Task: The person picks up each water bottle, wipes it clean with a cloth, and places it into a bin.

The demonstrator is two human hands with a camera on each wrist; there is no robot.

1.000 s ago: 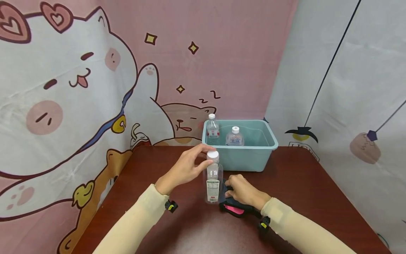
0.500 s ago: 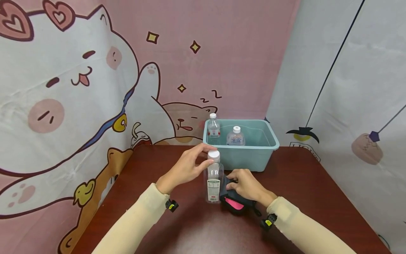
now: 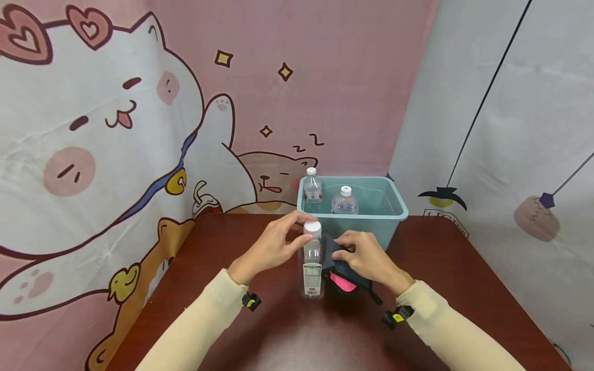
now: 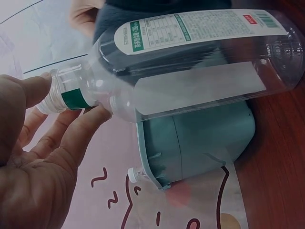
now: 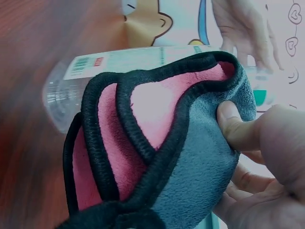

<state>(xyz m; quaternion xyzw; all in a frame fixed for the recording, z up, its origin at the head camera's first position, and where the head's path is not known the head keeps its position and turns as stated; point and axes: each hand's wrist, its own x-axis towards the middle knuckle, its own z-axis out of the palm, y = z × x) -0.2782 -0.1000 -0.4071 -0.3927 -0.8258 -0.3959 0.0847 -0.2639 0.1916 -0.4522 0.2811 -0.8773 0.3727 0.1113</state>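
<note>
A clear plastic bottle (image 3: 312, 263) with a white cap and a printed label stands upright on the table. My left hand (image 3: 274, 245) pinches it at the cap and neck; in the left wrist view thumb and fingers lie around the neck (image 4: 71, 88). Just right of the bottle, my right hand (image 3: 371, 256) grips a folded dark grey cloth (image 3: 341, 268) with a pink inner side and black edging. In the right wrist view the thumb presses on the cloth (image 5: 205, 138), which covers part of the bottle. Some right fingers are hidden behind it.
Behind the hands stands a light blue bin (image 3: 357, 226) on the dark red table (image 3: 250, 319). Inside it are two clear bottles with white caps, one at the left (image 3: 313, 189) and one near the middle (image 3: 345, 202). A printed curtain (image 3: 352, 77) hangs behind the table.
My right hand has raised the cloth off the table beside the bottle, and it now stands higher along the bottle's side. The left hand and bottle have stayed in place.
</note>
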